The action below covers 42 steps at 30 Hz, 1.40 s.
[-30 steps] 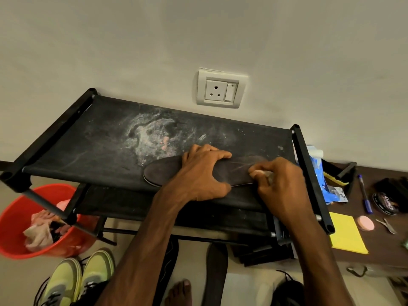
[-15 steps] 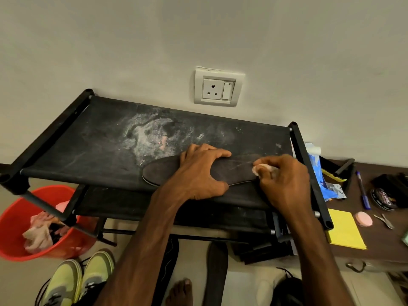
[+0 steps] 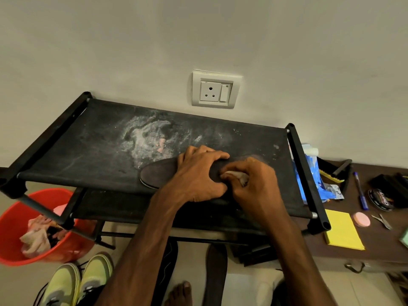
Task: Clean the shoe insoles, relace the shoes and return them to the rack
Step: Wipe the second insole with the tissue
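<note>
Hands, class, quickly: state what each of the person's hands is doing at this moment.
Left hand: grips the dark insole, pinning it on the rack top.
Right hand: pinches a white wipe against the insole.

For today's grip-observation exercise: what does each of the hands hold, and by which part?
Left hand grips the insole across its middle; right hand pinches a bunched white cloth, pressed on the insole.
</note>
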### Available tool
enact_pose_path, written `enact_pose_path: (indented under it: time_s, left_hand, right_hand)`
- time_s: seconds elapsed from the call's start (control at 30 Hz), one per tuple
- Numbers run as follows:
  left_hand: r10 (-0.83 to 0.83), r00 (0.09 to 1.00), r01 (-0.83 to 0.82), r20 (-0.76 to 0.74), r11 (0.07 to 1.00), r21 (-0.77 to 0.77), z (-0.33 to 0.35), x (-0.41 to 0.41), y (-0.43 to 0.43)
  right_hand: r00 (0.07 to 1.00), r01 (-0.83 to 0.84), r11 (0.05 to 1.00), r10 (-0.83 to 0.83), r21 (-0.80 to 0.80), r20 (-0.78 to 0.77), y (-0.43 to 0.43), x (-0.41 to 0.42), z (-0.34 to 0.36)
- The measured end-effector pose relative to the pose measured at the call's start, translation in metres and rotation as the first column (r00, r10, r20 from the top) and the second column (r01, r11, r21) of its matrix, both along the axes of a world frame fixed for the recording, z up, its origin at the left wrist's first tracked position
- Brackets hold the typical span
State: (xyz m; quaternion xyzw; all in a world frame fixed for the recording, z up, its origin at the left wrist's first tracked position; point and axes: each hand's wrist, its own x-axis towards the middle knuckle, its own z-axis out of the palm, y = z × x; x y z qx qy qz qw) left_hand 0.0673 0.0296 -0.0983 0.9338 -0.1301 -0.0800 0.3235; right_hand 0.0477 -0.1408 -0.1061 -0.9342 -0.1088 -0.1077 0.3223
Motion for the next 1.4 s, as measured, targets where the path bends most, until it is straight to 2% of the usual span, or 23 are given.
enact_pose_path:
  time_s: [0.17,0.23,0.43,0.57,0.8,1.03,1.3,1.4]
  left_hand:
    - [0.023,0.999,-0.024,0.032,1.000,0.016,-0.001,0.002,-0.001]
    - [0.042,0.997,-0.046,0.071,0.998,0.048,-0.004,0.002,-0.004]
    - [0.042,0.990,-0.062,0.133,0.987,0.151,-0.007,0.002,-0.013]
    - [0.017,0.996,-0.029,0.093,0.991,0.128,0.002,0.006,-0.004]
    - [-0.056,0.986,0.040,0.156,0.993,0.107,-0.001,0.003,-0.020]
    - [-0.036,0.989,0.029,0.142,0.998,0.049,-0.009,0.005,-0.020]
    - [-0.041,0.992,0.035,0.116,0.998,0.057,-0.007,0.006,-0.022]
    - [-0.028,0.993,0.022,0.115,0.998,0.052,-0.008,0.005,-0.022]
  right_hand:
    - [0.947,0.317,0.948,-0.316,0.007,-0.055,-0.041,0.010,0.000]
    - [0.930,0.365,0.931,-0.363,0.028,-0.052,-0.050,0.009,0.002]
    - [0.944,0.309,0.951,-0.307,-0.006,-0.117,-0.051,0.008,0.013]
    - [0.964,0.209,0.977,-0.200,0.033,-0.176,-0.049,0.000,0.023]
    - [0.972,0.078,0.996,-0.069,0.030,-0.223,-0.047,-0.003,0.031]
    - [0.951,0.179,0.983,-0.185,-0.046,-0.248,-0.053,0.000,0.026]
    - [0.951,0.287,0.957,-0.290,-0.038,-0.105,-0.031,0.020,0.014]
    - [0.956,0.281,0.958,-0.284,-0.052,-0.073,-0.027,0.025,0.014]
